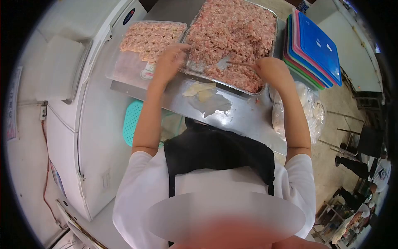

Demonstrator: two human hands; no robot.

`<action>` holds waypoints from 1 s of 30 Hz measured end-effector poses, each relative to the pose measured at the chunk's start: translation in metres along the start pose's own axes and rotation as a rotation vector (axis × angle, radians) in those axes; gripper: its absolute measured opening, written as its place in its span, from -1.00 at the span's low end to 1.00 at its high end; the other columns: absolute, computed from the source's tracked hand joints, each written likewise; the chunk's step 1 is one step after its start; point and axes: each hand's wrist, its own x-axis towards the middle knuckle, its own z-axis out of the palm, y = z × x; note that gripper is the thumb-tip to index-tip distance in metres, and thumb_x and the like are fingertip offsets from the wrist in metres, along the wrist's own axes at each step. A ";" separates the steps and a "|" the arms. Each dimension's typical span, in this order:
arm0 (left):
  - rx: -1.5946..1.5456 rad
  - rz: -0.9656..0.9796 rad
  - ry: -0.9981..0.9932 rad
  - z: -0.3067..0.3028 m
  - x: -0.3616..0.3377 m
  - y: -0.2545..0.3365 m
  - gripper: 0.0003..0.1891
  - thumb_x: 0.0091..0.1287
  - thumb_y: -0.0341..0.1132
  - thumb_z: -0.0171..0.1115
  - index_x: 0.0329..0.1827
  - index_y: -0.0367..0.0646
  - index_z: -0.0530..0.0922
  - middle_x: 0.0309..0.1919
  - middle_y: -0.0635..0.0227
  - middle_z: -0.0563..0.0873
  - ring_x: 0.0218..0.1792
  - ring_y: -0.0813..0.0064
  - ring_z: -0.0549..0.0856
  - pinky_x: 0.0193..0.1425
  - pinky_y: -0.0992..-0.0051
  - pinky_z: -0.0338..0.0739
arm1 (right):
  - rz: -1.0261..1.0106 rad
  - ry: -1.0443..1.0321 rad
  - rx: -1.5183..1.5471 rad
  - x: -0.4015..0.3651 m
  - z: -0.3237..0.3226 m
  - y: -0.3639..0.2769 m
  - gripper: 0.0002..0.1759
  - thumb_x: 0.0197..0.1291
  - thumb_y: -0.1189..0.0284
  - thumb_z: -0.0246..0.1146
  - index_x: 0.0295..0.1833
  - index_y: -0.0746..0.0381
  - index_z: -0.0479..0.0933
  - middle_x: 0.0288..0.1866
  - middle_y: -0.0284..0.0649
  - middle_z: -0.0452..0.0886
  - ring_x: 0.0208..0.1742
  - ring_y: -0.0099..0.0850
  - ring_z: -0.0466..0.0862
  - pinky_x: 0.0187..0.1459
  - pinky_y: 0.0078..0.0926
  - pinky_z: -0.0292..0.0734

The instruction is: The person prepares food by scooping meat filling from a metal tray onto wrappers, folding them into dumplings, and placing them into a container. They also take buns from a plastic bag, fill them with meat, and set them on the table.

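Note:
A large metal tray (pixel 226 84) holds a deep layer of ground meat mix (pixel 232 29), with part of its bottom bare near the front. Over the tray's front right, my right hand (pixel 273 72) is closed round a thin, dark-handled tool (pixel 240 63) whose tip is at the meat. My left hand (pixel 169 63) is at the tray's left rim, smeared by motion, so its hold cannot be made out. Beside it, a clear plastic tray (pixel 128 68) carries tight rows of small meat-filled dumplings (pixel 153 37). Pale dumpling wrappers (pixel 200 89) lie on the steel table (pixel 248 116) before me.
Coloured plastic lids (pixel 317 43) are stacked at the right. A clear plastic bag (pixel 304 110) with pale contents sits below them, by my right forearm. To the left stand a white freezer (pixel 101 124) and a turquoise perforated stool (pixel 132 122). People are far off at the lower right.

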 end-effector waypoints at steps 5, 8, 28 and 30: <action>0.241 -0.260 0.310 -0.061 -0.025 -0.109 -0.40 0.11 -0.44 0.30 0.29 -0.17 0.42 0.11 0.07 0.61 0.14 0.15 0.59 0.23 0.31 0.44 | -0.085 -0.032 0.040 0.000 0.032 -0.025 -0.67 0.20 0.25 0.14 -0.33 0.29 0.66 -0.36 0.04 0.68 -0.26 -0.02 0.71 -0.23 -0.08 0.61; 0.175 -0.315 0.242 -0.062 -0.021 -0.120 -0.36 0.10 -0.44 0.31 0.32 -0.18 0.37 0.09 0.04 0.63 0.08 0.10 0.62 0.15 0.31 0.49 | -0.104 -0.063 -0.006 0.004 0.060 -0.040 -0.68 0.21 0.27 0.12 -0.34 0.28 0.66 -0.36 0.01 0.69 -0.26 -0.03 0.72 -0.24 -0.08 0.61; 0.114 -0.005 0.094 -0.071 -0.015 -0.137 -0.45 0.15 -0.55 0.19 0.28 -0.18 0.40 0.08 0.07 0.59 0.16 0.08 0.54 0.19 0.33 0.45 | -0.078 0.027 0.051 0.020 0.054 -0.109 -0.61 0.29 0.24 0.10 -0.38 0.31 0.65 -0.38 0.05 0.67 -0.32 -0.07 0.71 -0.24 -0.12 0.60; 0.153 -0.028 0.055 -0.076 -0.014 -0.128 -0.51 0.17 -0.51 0.18 0.23 -0.19 0.43 0.02 0.08 0.60 0.11 0.08 0.55 0.17 0.34 0.46 | -0.012 0.049 0.337 0.013 0.049 -0.109 -0.61 0.33 0.21 0.09 -0.33 0.26 0.66 -0.36 0.06 0.65 -0.29 -0.02 0.69 -0.20 -0.11 0.57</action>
